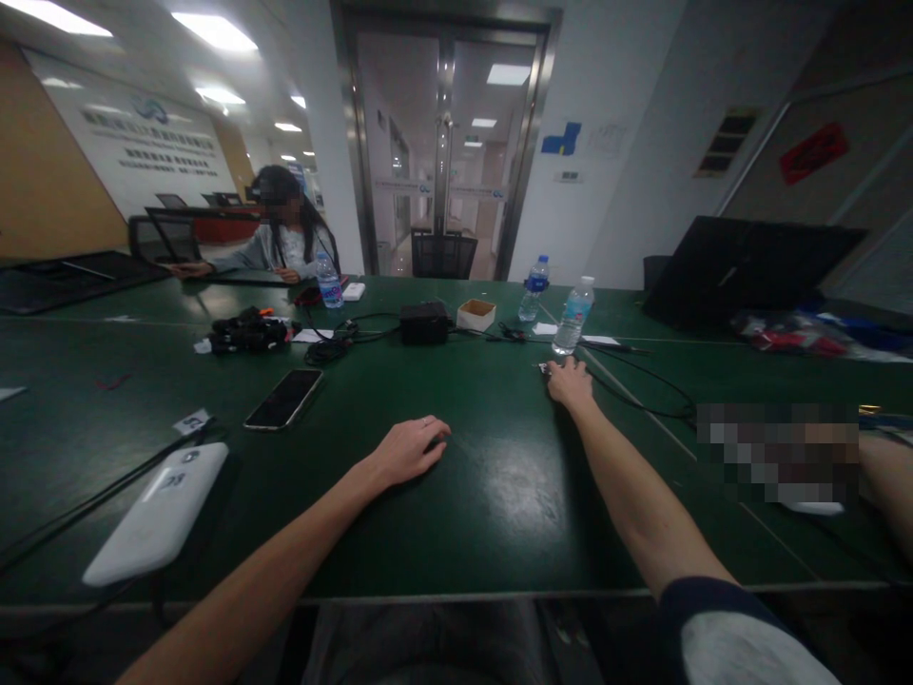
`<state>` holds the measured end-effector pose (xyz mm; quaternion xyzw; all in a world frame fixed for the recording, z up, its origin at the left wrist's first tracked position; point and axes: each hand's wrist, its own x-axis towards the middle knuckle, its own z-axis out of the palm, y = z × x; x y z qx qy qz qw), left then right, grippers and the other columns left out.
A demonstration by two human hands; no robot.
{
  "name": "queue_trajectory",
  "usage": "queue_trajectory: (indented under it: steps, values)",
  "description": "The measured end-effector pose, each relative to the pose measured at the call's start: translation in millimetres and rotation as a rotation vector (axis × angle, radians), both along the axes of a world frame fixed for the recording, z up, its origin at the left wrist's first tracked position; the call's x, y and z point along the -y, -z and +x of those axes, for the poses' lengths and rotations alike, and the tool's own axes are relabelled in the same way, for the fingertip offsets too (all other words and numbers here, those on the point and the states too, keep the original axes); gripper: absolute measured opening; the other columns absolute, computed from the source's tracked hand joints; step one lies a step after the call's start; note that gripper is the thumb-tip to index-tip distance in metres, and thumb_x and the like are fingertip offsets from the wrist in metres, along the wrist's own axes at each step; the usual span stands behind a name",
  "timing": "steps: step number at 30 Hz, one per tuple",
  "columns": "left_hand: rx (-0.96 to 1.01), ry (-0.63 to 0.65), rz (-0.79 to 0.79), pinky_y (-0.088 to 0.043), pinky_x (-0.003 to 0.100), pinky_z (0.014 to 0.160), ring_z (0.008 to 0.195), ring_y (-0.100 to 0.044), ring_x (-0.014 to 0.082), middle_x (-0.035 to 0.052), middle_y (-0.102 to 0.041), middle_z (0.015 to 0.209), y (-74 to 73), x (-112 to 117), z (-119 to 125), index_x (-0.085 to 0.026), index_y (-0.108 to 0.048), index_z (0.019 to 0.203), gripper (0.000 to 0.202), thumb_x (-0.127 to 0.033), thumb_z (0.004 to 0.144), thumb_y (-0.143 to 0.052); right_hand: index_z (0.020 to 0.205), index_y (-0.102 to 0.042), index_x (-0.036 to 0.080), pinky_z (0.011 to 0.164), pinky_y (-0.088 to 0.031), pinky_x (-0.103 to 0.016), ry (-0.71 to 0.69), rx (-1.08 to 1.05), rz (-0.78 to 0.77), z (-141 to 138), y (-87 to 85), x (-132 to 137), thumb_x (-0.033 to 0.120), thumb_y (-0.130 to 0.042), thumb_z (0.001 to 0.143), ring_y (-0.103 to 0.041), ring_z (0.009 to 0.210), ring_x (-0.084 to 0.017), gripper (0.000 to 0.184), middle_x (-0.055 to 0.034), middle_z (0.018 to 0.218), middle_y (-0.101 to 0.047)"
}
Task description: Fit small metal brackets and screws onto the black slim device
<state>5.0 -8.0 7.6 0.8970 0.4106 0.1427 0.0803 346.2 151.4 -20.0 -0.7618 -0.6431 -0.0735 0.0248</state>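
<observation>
Spread across the lower view, a broad, glossy, dark-green table (514, 542). Between one and two o'clock from the seat, with twelve straight ahead, a large black flat panel (770, 276), standing at a slant. At ten, a long, rounded, white plastic slab (153, 523) with dark markings. Between twelve and one, upright, a clear plastic bottle with a white cap and pale-blue label (572, 323). Just short of that bottle, a bare right hand (571, 382), stretched forward, grip lowered to the table; cannot tell whether clamped or merely touching. Between eleven and twelve, a bare left hand (414, 449), palm down, grip relaxed, fingers apart, nothing visible inside. At eleven, a flat phone with a black screen and pale edge (285, 399). Farther off at twelve, a squat black box (423, 323) beside cables. For neat handling, keep the right wrist low, use light fingertips at the edges, and stay clear of the bottle's base. Smallest, at the right hand's ten o'clock, by the fingertips on the table: a tiny, flat, dark-and-white item (544, 368), partly covered, too small to identify.
</observation>
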Motion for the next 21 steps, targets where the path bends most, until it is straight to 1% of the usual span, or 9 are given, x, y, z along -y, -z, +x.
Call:
queue_trajectory:
  steps: [2, 4, 6, 8, 12, 15, 17, 19, 21]
  values:
    - [0.002, 0.002, 0.004, -0.048, 0.027, 0.076, 0.089, -0.06, 0.0162, 0.0051, -0.061, 0.105, 0.4, -0.1, 0.1, -0.016, -0.055, 0.11, 0.021, -0.024, 0.093, -0.047, 0.129, -0.046, 0.027, 0.088, -0.038, -0.048, -0.006, 0.002, -0.002, 0.1, -0.4, 0.6, 0.023, -0.028, 0.094, -0.038, 0.118, -0.032, 0.04, -0.0155, 0.128, -0.04]
    - [0.001, 0.002, 0.004, -0.048, 0.027, 0.077, 0.089, -0.06, 0.0163, 0.0051, -0.061, 0.105, 0.3, 0.2, 0.0, -0.016, -0.055, 0.11, 0.02, -0.023, 0.092, -0.048, 0.132, -0.043, 0.026, 0.087, -0.039, -0.047, -0.007, 0.008, 0.023, 0.7, 0.3, 0.6, 0.022, -0.027, 0.094, -0.039, 0.117, -0.032, 0.041, -0.0164, 0.129, -0.04]
    - [-0.003, 0.0, -0.002, -0.048, 0.027, 0.077, 0.09, -0.06, 0.0164, 0.005, -0.06, 0.106, -0.1, 0.6, -0.3, -0.016, -0.055, 0.11, 0.02, -0.023, 0.092, -0.048, 0.131, -0.044, 0.024, 0.087, -0.039, -0.047, -0.003, 0.015, 0.032, 1.4, 1.7, -0.1, 0.022, -0.027, 0.094, -0.04, 0.117, -0.032, 0.041, -0.017, 0.128, -0.04]
    - [-0.006, -0.001, -0.005, -0.048, 0.027, 0.077, 0.09, -0.06, 0.0165, 0.005, -0.06, 0.107, -0.5, 1.0, -0.6, -0.017, -0.055, 0.11, 0.021, -0.023, 0.092, -0.048, 0.129, -0.046, 0.025, 0.088, -0.038, -0.048, -0.005, 0.019, 0.013, 2.0, 3.3, -1.2, 0.022, -0.028, 0.094, -0.039, 0.118, -0.033, 0.04, -0.0163, 0.128, -0.041]
    - [0.003, 0.004, -0.005, -0.048, 0.027, 0.077, 0.09, -0.059, 0.0161, 0.005, -0.06, 0.106, -1.0, 1.2, -0.1, -0.016, -0.055, 0.11, 0.021, -0.024, 0.093, -0.047, 0.134, -0.041, 0.027, 0.088, -0.038, -0.05, -0.011, -0.001, 0.029, 3.2, 5.0, -3.8, 0.021, -0.027, 0.094, -0.039, 0.119, -0.034, 0.043, -0.0157, 0.129, -0.041]
    - [-0.002, 0.0, -0.014, -0.048, 0.027, 0.076, 0.09, -0.059, 0.0163, 0.0051, -0.061, 0.106, -2.6, 1.8, 0.7, -0.016, -0.055, 0.109, 0.02, -0.023, 0.092, -0.048, 0.131, -0.044, 0.026, 0.088, -0.038, -0.051, -0.006, -0.003, 0.016, 3.7, 4.9, -5.1, 0.02, -0.026, 0.094, -0.039, 0.119, -0.035, 0.042, -0.0161, 0.129, -0.041]
    - [-0.01, -0.005, -0.021, -0.048, 0.027, 0.075, 0.089, -0.06, 0.0164, 0.0053, -0.061, 0.105, -3.8, 2.3, 1.0, -0.016, -0.056, 0.109, 0.02, -0.023, 0.092, -0.048, 0.13, -0.045, 0.028, 0.09, -0.037, -0.051, -0.012, -0.004, -0.024, 3.9, 4.7, -5.7, 0.021, -0.025, 0.094, -0.039, 0.12, -0.034, 0.042, -0.0151, 0.13, -0.041]
    - [-0.014, -0.004, -0.024, -0.048, 0.027, 0.074, 0.088, -0.06, 0.0164, 0.0055, -0.061, 0.106, -4.3, 2.6, 0.9, -0.016, -0.056, 0.109, 0.02, -0.023, 0.092, -0.048, 0.135, -0.039, 0.029, 0.091, -0.037, -0.052, -0.01, -0.014, -0.031, 3.9, 4.6, -6.0, 0.022, -0.025, 0.094, -0.039, 0.12, -0.033, 0.045, -0.0149, 0.132, -0.04]
    - [-0.014, -0.003, -0.019, -0.048, 0.027, 0.074, 0.088, -0.06, 0.0165, 0.0056, -0.061, 0.105, -3.8, 2.4, 0.7, -0.016, -0.055, 0.11, 0.021, -0.023, 0.092, -0.048, 0.14, -0.033, 0.026, 0.091, -0.037, -0.052, -0.003, -0.021, -0.016, 4.0, 4.6, -6.2, 0.021, -0.024, 0.094, -0.04, 0.12, -0.033, 0.047, -0.0163, 0.132, -0.039]
